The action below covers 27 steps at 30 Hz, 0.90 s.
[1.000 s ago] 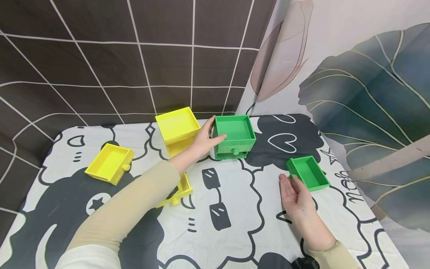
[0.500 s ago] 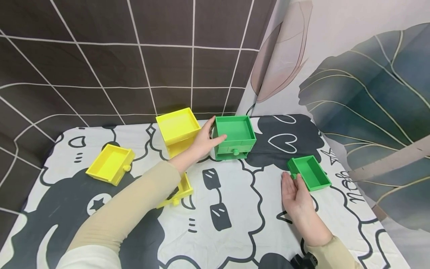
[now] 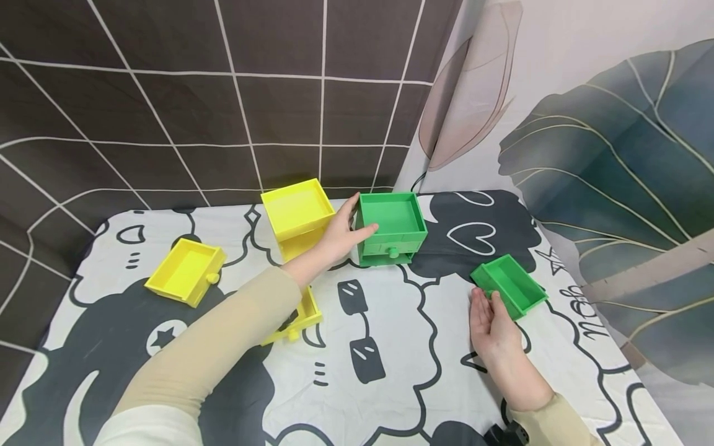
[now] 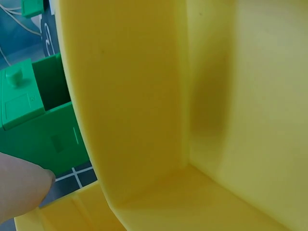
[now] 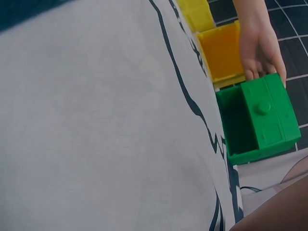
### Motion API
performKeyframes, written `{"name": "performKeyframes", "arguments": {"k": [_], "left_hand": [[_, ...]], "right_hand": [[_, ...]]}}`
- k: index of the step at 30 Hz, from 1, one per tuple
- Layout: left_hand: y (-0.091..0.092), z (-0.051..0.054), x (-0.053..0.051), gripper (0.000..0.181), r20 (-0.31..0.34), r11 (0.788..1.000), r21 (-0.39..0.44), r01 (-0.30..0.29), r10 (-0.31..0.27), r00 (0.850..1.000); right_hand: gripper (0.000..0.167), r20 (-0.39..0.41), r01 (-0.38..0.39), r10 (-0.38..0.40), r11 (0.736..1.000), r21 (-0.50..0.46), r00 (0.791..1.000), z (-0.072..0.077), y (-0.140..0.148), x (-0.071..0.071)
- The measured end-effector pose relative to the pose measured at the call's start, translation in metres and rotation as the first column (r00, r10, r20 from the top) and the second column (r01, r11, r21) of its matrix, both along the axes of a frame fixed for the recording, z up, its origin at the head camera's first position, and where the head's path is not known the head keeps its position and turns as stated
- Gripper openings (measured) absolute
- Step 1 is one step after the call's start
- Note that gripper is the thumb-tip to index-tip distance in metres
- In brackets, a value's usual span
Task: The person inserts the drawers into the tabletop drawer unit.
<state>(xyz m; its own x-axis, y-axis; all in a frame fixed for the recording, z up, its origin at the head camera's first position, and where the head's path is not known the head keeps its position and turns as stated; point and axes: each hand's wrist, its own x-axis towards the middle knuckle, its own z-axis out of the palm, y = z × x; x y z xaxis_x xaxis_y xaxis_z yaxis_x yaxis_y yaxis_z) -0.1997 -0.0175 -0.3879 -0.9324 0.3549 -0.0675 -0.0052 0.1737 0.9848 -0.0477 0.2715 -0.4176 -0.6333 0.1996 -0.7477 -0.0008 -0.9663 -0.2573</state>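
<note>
The left hand (image 3: 334,238) lies against the left side of a green cabinet (image 3: 390,214), its thumb near the front top edge; the right wrist view also shows this hand (image 5: 262,50) beside the cabinet (image 5: 272,113). A knobbed drawer sits in the cabinet's upper slot, above an open lower slot. At the right, the right hand (image 3: 496,334), palm up, pinches the knob end of a loose empty green drawer (image 3: 510,285) between thumb and fingers; the knob itself is mostly hidden. The right hand's fingers are out of its own wrist view.
Left of the green cabinet stands a yellow cabinet (image 3: 298,210), partly behind the left arm. A loose yellow drawer (image 3: 186,269) lies farther left, and another yellow piece (image 3: 307,313) shows below the forearm. A black object (image 3: 504,435) is beside the right wrist.
The loose green drawer has turned slightly and shifted a little to the left at the right hand's fingertips. The left hand and the green cabinet have stayed in place.
</note>
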Motion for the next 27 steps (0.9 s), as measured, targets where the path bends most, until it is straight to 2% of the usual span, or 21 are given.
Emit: {"name": "performKeyframes", "arguments": {"k": [14,27], "left_hand": [[0.000,0.002,0.001,0.089,0.004,1.000,-0.011,-0.001,0.001,1.000],[0.000,0.000,0.000,0.089,0.011,1.000,-0.009,-0.005,0.005,1.000]], "right_hand": [[0.011,0.017,-0.124,0.123,0.990,0.062,0.992,0.004,-0.006,0.007],[0.017,0.013,-0.235,0.236,0.962,0.138,0.972,0.003,-0.016,0.011]]}}
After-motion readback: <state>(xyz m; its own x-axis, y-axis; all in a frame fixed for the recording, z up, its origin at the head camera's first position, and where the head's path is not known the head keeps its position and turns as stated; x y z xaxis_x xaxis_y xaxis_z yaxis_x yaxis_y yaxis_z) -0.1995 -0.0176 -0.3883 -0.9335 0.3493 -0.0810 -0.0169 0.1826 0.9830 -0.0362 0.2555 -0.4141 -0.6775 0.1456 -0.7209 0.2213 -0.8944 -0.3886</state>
